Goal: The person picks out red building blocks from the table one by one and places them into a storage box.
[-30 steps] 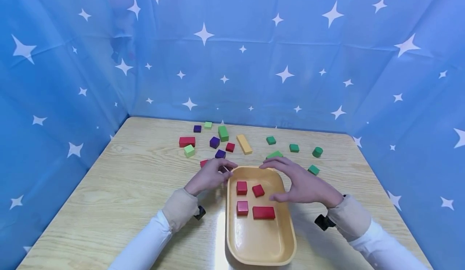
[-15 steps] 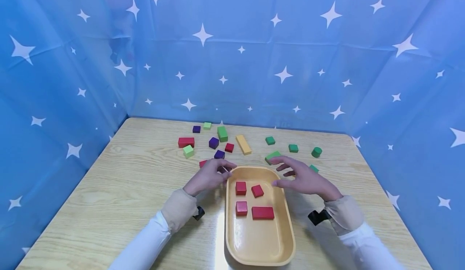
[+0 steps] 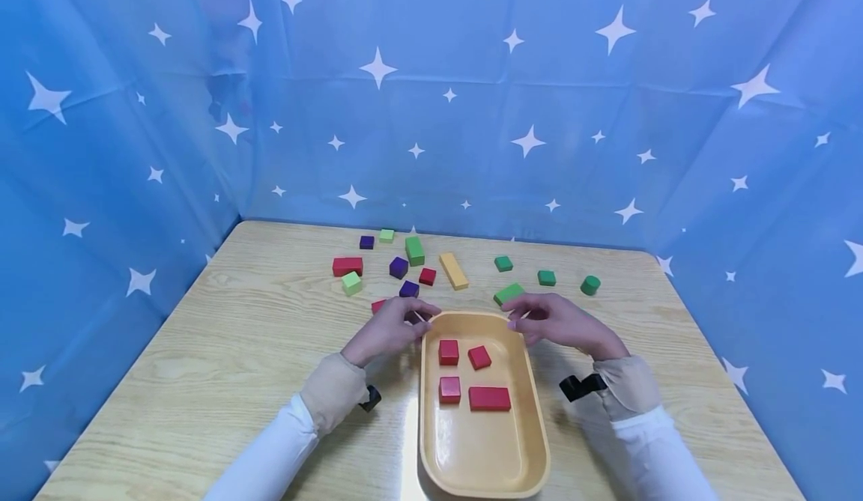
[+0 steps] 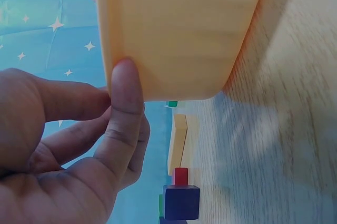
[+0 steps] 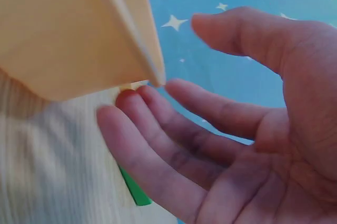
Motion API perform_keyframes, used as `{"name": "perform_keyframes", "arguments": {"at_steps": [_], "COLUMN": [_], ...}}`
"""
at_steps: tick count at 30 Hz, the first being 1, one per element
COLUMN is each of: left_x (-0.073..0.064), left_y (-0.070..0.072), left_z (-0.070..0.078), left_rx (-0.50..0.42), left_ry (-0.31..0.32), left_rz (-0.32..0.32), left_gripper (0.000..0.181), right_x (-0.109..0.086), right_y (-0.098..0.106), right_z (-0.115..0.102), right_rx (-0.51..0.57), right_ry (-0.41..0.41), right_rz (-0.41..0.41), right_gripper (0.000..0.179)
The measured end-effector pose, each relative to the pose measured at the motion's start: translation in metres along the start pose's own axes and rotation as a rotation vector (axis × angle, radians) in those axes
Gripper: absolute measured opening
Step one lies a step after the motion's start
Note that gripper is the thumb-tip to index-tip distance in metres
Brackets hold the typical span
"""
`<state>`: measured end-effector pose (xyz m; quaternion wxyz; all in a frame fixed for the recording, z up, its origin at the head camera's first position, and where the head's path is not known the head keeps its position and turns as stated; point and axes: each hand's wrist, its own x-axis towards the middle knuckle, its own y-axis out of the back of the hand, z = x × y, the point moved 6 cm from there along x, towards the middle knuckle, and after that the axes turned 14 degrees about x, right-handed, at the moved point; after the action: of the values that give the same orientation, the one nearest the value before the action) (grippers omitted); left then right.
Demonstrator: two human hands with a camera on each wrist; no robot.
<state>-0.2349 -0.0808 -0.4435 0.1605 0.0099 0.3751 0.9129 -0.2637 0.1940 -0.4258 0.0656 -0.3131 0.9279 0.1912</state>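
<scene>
- Head view: your beige tray [image 3: 479, 448] sits upright on the near half of the wooden tabletop [image 3: 270, 351], between your arms. Its long axis runs almost straight away from you, one short end facing you, the other facing the blue curtain [image 3: 431, 111].
- Head view: inside the tray lie two red cubes [image 3: 448, 352], a smaller red block [image 3: 479, 357] turned askew, and a long red block [image 3: 490, 398] whose long axis crosses the tray's. They stand apart from one another.
- Head view: your left hand [image 3: 387, 329] is at the tray's far left corner, your right hand [image 3: 556, 321] at the far right one, a green rectangular block [image 3: 509, 293] just beyond its fingers. Handling the tray well calls for even force from both hands and a level floor, since the loose blocks would probably slide.
- Left wrist view: your left hand pinches the rim near the corner, one fingertip [image 4: 126, 79] against the outer wall. A dark purple cube [image 4: 181, 203] lies near, so watch your knuckles.
- Right wrist view: your right hand is loosely spread, its thumb [image 5: 216, 31] well off the rim, gripping nothing; whether the index fingertip touches the corner, you cannot tell. Best bring that thumb onto the rim before loading this side.
</scene>
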Motion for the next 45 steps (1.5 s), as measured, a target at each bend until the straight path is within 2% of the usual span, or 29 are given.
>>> {"name": "perform_keyframes", "arguments": {"at_steps": [5,12,31,38,45], "left_x": [-0.001,0.0,-0.002,-0.005,-0.005], "left_y": [-0.002,-0.003,0.0,0.01,0.026], "left_z": [0.001,0.004,0.009,0.008,0.008], "left_rx": [-0.01,-0.003,-0.018,0.063,0.056], "left_ry": [0.0,-0.011,-0.034,-0.052,-0.051], "left_rz": [-0.009,-0.005,-0.003,0.078,0.127], "left_gripper": [0.026,0.025,0.028,0.032,0.055], "right_x": [0.001,0.001,0.002,0.004,0.006], "right_y": [0.0,0.002,0.003,-0.001,-0.001], "right_z": [0.003,0.004,-0.001,-0.001,0.0], "right_rx": [0.04,0.071,0.034,0.039,0.053], "right_ry": [-0.042,-0.067,-0.018,-0.012,-0.034], "right_rz": [-0.023,0.001,-0.033,-0.038,-0.023], "right_gripper": [0.035,0.033,0.034,0.033,0.033]}}
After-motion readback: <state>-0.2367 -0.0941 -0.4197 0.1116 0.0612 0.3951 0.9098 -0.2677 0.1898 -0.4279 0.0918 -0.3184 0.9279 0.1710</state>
